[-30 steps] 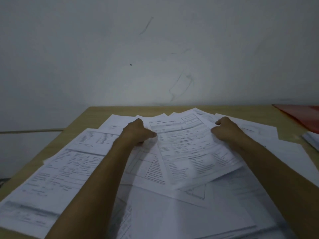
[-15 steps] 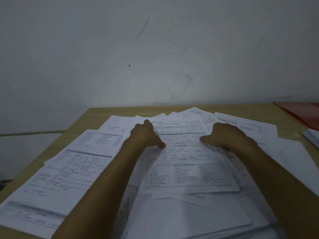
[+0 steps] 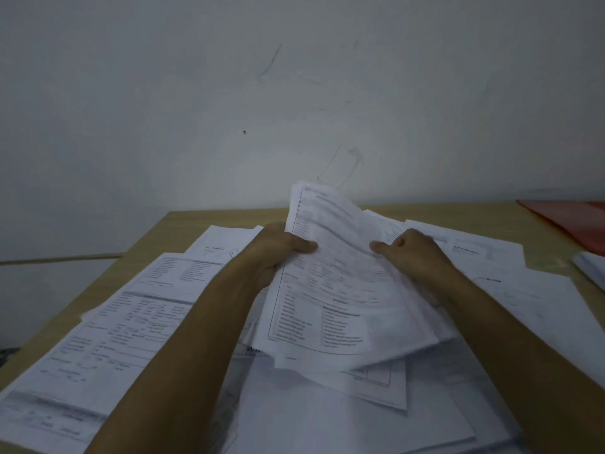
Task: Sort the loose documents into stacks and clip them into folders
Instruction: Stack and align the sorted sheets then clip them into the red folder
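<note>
— Documents: where do they stand right now?

— A small bundle of printed sheets point(image 3: 330, 290) is lifted off the pile, tilted up toward the wall, its lower edges fanned and uneven. The left hand point(image 3: 278, 247) has its grip closed on the bundle's left edge, thumb lying across the front page. The right hand point(image 3: 415, 253) does the same on the right edge, thumb on top and fingers curled behind the paper.

— And the rest of the paper?

— Spread loose over the table point(image 3: 183, 224). A row of printed forms point(image 3: 131, 309) overlaps down the left side, more pages point(image 3: 523, 290) lie to the right, and blank-looking sheets point(image 3: 343, 421) sit under the forearms. A red folder point(image 3: 576, 224) rests at the far right corner of the table, well apart from the hands, with another white stack point(image 3: 592, 267) just beside it at the frame's edge.

— So which step is this?

— Gathering, I'd say: one set of sheets pulled together into a stack, nothing clipped yet. The sorting looks to be early on, given how much lies loose.

— What does the next move need?

— Probably squaring the bundle, tapping its lower edge on the table so the fanned pages line up, with a light enough hold for the sheets to slide level. Then it needs a spot of its own, away from the loose pile.
</note>
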